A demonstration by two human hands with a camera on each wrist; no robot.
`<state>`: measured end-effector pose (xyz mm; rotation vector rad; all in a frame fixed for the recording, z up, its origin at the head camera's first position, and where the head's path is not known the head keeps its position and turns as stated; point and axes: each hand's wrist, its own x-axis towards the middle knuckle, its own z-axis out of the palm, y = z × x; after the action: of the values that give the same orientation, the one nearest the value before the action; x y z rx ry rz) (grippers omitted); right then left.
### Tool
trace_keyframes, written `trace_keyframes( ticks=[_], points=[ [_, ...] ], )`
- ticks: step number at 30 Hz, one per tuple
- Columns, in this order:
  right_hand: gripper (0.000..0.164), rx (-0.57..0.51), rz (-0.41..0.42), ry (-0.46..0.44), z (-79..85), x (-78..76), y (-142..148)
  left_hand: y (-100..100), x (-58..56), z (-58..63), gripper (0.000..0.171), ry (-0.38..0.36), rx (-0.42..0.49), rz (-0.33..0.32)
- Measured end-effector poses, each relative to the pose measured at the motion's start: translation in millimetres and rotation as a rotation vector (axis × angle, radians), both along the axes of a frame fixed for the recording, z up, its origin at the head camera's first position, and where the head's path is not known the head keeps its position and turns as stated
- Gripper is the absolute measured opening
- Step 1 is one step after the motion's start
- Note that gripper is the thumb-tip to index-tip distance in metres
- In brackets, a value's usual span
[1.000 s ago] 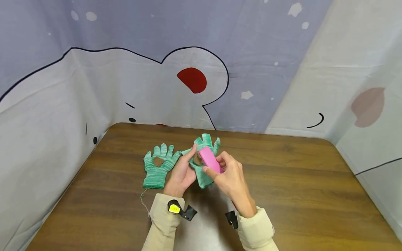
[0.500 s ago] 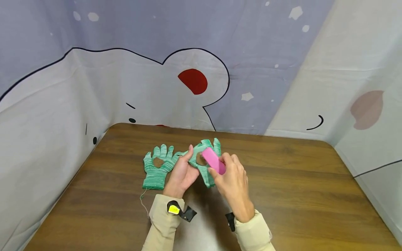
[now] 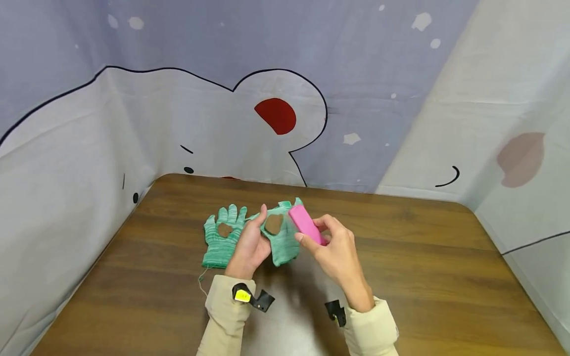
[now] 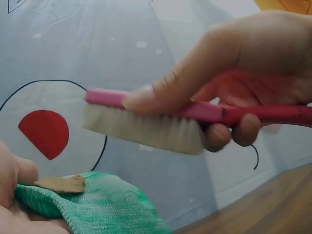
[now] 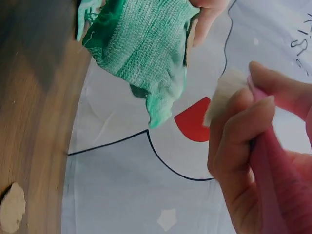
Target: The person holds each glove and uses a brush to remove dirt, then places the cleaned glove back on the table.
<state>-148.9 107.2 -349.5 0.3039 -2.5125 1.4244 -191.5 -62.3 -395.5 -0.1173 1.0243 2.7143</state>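
Dark strokes like writing (image 5: 299,44) showed on the cloth backdrop (image 3: 365,64) at the corner of the right wrist view, cut off and unreadable; the yellow tab (image 3: 242,295) on the left wrist strap (image 3: 264,300) carried marks too small to make out. The backdrop, printed with black outlines and a red shape (image 3: 277,116), hung behind the far edge of the wooden table (image 3: 423,272). Over the table, slightly left of its middle and short of the far edge, the left hand (image 3: 251,247) pinched a green glove (image 3: 285,244), thumb above and fingers beneath, beside its brown patch (image 3: 273,224). The right hand (image 3: 336,252) gripped a pink brush (image 3: 306,223), thumb along its side and fingers curled under; the pale bristles (image 4: 141,129) hung just clear of the held glove. From the head, the brush covered part of that glove's right side, and the right hand hid most of the handle. A second glove (image 3: 218,254) lay between the left hand and the table's left edge, brown-patched too, a loose thread (image 3: 200,283) trailing from its cuff toward the near side; the left hand overlapped its right side.
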Motion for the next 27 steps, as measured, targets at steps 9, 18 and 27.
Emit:
trace_keyframes(
  ticks=[9, 18, 27],
  points=[
    [0.032, 0.110, 0.051, 0.168, -8.4, -0.3, -11.4, 8.0, 1.0, 1.0, 0.049, 0.009, -0.018, -0.074],
    [0.031, 0.216, -0.030, 0.040, -23.7, 1.0, -6.9, 15.8, 6.4, -6.3, 0.055, 0.024, 0.021, -0.102],
    [0.029, 0.242, -0.106, 0.049, -18.3, -10.3, -0.9, 11.0, 2.0, -2.8, 0.057, 0.134, 0.070, -0.032]
  ],
)
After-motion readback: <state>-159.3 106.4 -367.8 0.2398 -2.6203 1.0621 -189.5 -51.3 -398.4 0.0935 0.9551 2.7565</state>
